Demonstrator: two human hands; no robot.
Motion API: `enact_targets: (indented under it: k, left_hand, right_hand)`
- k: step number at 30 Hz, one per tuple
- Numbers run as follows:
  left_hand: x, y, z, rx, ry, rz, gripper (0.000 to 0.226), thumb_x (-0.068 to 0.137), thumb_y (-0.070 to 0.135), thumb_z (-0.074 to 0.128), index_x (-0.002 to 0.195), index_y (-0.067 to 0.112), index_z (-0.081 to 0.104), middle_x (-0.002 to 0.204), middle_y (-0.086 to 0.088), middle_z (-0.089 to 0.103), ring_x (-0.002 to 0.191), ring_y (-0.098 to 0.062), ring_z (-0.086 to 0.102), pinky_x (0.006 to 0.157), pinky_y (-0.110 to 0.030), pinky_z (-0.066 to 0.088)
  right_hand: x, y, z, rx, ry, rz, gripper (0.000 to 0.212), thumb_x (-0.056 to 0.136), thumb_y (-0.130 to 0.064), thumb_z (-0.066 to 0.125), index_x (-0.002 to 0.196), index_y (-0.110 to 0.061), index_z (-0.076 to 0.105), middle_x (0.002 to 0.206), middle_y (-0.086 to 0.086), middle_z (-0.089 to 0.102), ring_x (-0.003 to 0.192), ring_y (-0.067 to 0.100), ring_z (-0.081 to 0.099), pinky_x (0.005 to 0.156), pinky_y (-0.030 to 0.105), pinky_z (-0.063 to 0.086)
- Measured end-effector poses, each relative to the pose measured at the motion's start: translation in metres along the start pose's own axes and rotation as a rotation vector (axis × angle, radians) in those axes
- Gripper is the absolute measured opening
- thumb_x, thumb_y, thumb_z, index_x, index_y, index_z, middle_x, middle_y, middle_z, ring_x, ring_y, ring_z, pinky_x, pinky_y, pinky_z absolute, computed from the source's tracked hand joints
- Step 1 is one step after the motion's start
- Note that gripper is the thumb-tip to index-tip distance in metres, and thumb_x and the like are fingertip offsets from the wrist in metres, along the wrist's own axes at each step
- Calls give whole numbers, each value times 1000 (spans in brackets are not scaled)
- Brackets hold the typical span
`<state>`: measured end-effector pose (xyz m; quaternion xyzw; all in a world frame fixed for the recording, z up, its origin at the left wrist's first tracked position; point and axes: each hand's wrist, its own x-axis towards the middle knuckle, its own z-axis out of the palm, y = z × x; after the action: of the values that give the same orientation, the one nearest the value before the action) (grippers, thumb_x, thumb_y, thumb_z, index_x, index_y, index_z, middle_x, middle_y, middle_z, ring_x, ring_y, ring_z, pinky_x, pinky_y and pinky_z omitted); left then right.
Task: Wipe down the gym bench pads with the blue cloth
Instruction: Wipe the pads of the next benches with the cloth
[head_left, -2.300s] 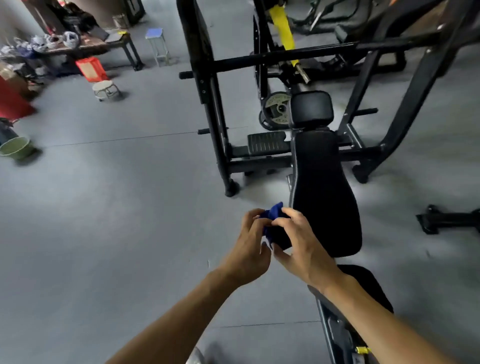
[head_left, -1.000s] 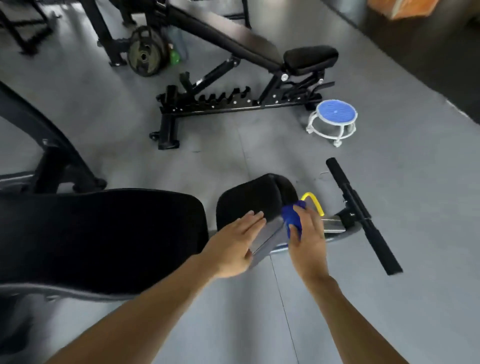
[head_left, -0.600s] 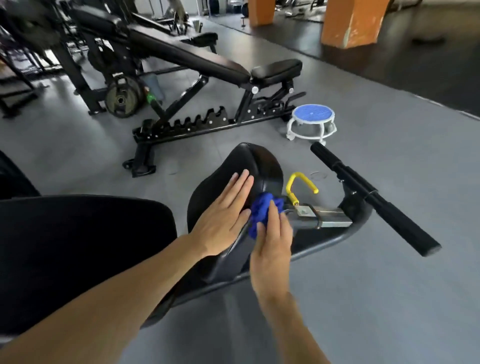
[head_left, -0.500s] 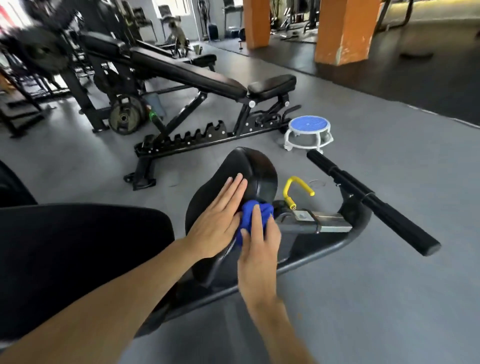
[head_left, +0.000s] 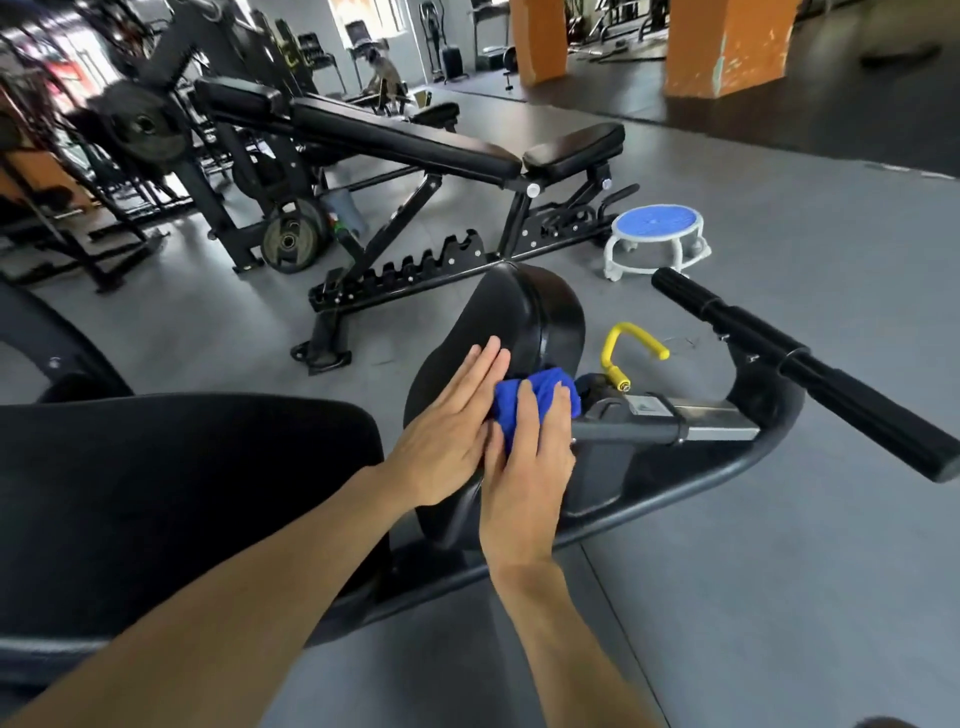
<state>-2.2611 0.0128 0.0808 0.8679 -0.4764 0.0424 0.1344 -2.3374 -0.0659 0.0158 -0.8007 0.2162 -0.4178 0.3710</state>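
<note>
right hand (head_left: 524, 462) pressing blue cloth (head_left: 535, 395), seat pad (head_left: 519, 317)

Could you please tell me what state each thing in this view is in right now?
Left hand: flat, fingers straight, resting on the small black seat pad.
Right hand: presses the bunched blue cloth against the seat pad's side.
Large black back pad: untouched.
Yellow hooked adjustment handle: untouched.
Round blue-topped white stool: upright on the floor.
</note>
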Motion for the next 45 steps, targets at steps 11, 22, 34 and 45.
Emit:
enact_targets:
  k: [11,22,34,45]
  left_hand:
    - [-12,-12,12,-4,-10,-9,66,109,27,33,159,25,-10,168,12,-21,154,-5,-19,127,-30,3]
    - [-38,-22,22,5,-41,-15,65,112,30,33,157,31,-14,165,20,-26,152,-1,-21,118,-15,-5]
    - [-53,-21,26,-21,-56,-27,63,112,31,31,157,31,-13,164,23,-27,151,3,-21,117,-14,5]
    - [-87,-30,33,17,-125,1,70,109,17,38,159,25,-11,166,16,-25,153,-1,-17,127,-32,20]
  right_hand:
    - [53,-14,4,-131,153,18,50,108,-32,45,153,-12,38,161,16,29,143,22,36,103,33,32]
    - [67,-19,-2,-66,153,9,51,108,-35,37,155,-13,34,161,13,31,151,20,23,105,37,32]
    - [-5,-3,8,-12,48,66,54,107,-27,41,157,-11,27,166,13,19,154,14,10,112,41,30]
    - [-106,-6,28,179,-115,184,60,106,-19,44,160,-19,18,169,-3,-2,148,-8,-4,122,29,18]
